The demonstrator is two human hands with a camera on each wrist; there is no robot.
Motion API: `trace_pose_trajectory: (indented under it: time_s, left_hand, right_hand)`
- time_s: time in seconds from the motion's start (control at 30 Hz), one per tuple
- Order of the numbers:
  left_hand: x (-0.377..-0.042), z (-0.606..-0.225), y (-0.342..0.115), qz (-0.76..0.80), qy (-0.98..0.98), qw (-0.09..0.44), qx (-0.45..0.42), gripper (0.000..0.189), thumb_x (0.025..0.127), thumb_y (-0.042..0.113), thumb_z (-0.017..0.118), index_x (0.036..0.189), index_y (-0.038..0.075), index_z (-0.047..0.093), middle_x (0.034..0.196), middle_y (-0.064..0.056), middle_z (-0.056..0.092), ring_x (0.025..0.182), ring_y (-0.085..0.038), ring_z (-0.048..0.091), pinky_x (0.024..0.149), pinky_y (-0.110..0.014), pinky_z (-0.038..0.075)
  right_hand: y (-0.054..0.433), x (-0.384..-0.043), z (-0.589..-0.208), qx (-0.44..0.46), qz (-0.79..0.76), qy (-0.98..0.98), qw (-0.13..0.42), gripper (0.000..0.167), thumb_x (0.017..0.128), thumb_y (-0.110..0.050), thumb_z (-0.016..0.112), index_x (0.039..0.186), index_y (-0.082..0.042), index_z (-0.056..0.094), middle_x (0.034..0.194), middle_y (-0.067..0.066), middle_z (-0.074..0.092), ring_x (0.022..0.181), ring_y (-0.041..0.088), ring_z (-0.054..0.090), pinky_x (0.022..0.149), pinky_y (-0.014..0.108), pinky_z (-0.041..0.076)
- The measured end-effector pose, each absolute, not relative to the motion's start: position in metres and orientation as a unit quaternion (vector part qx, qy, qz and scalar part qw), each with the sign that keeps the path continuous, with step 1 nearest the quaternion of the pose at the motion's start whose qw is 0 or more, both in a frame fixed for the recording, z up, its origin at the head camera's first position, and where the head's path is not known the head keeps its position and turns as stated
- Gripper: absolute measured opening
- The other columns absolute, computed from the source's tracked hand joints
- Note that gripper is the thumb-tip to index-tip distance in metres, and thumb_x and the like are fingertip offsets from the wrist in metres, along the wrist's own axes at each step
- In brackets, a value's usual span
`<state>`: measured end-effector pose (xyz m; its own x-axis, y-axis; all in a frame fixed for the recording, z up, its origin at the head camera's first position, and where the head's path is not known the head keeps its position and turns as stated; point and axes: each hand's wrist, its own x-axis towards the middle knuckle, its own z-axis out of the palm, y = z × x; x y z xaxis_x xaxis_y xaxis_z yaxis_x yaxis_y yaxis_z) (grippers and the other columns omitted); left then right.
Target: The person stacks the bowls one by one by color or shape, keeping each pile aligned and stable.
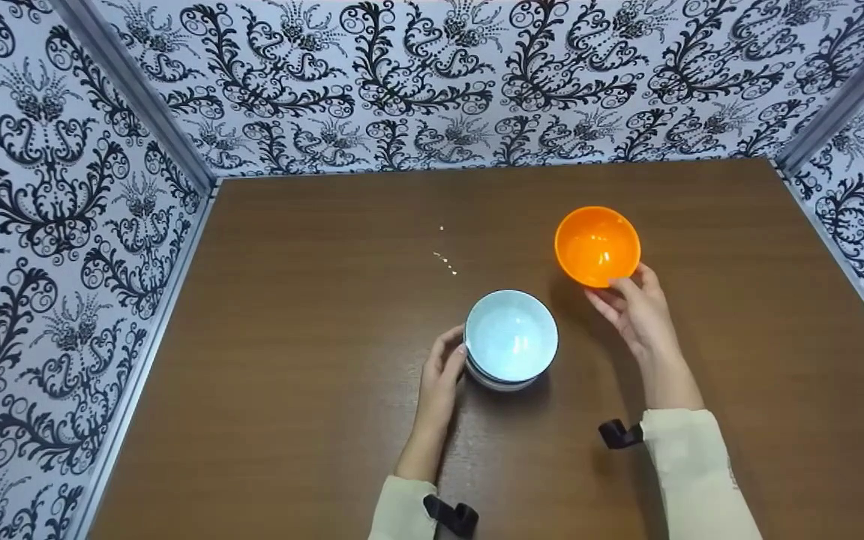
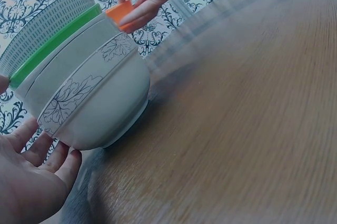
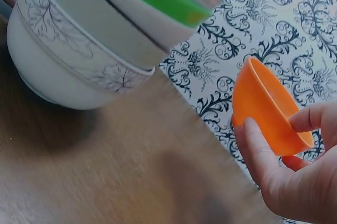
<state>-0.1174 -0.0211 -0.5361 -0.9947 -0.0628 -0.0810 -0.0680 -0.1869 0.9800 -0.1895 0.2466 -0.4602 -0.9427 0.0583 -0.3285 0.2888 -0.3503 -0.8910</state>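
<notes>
An orange bowl (image 1: 595, 244) is held up at the right by my right hand (image 1: 646, 315), its thumb over the rim and its fingers against the outside. My left hand (image 1: 439, 379) holds the left side of a stack of bowls. In the left wrist view its fingers press under the flank of the bottom white bowl (image 2: 118, 100), which has a leaf pattern, and its thumb is at a green rim (image 2: 58, 45) higher up. On top sits a bowl (image 1: 511, 334) with a pale blue inside and a dashed pattern outside.
The stack stands on a brown wooden table (image 1: 289, 300). Several small pale specks (image 1: 445, 260) lie behind it. Patterned panels (image 1: 432, 90) border the table at the back and both sides, with grey posts (image 1: 132, 90) at the corners.
</notes>
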Motion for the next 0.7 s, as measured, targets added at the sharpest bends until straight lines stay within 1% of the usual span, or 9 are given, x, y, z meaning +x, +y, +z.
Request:
trace_pose_trajectory:
  time_s: [0.17,0.3,0.47,0.7]
  left_hand:
    - [-0.118,-0.537,-0.021,0.766,0.641,0.0,-0.051,0.038,0.101,0.014,0.051,0.136,-0.001,0.054,0.14,-0.018,0.057,0.133,-0.026,0.053,0.108,-0.033,0.045]
    - [-0.119,-0.537,-0.021,0.764,0.643,-0.004,-0.053,0.038,0.101,0.014,0.05,0.136,-0.001,0.054,0.139,-0.018,0.058,0.131,-0.026,0.054,0.106,-0.031,0.046]
    - [-0.118,-0.537,-0.021,0.766,0.641,-0.002,-0.052,0.039,0.101,0.015,0.051,0.136,-0.001,0.054,0.139,-0.018,0.058,0.132,-0.025,0.053,0.107,-0.031,0.046]
    - [-0.118,-0.536,-0.02,0.766,0.64,0.003,-0.057,0.039,0.101,0.017,0.051,0.137,0.0,0.053,0.14,-0.018,0.057,0.133,-0.025,0.053,0.107,-0.034,0.046]
  right_hand:
    - [0.243,-0.185,-0.452,0.121,-0.806,0.575,0.069,0.07,0.1,-0.019,0.06,0.153,-0.017,0.016,0.126,-0.002,0.045,0.097,0.011,0.068,0.09,0.022,0.056]
    - [0.24,-0.182,-0.442,0.095,-0.803,0.583,0.075,0.063,0.101,-0.017,0.056,0.151,-0.017,0.018,0.127,0.0,0.045,0.097,0.011,0.069,0.089,0.023,0.056]
    - [0.236,-0.175,-0.43,0.057,-0.792,0.602,0.082,0.055,0.103,-0.014,0.05,0.15,-0.015,0.021,0.126,0.001,0.05,0.098,0.012,0.072,0.088,0.024,0.057]
    - [0.23,-0.166,-0.418,0.019,-0.76,0.645,0.078,0.047,0.103,-0.014,0.051,0.145,-0.016,0.03,0.118,-0.002,0.06,0.094,0.012,0.073,0.087,0.025,0.058]
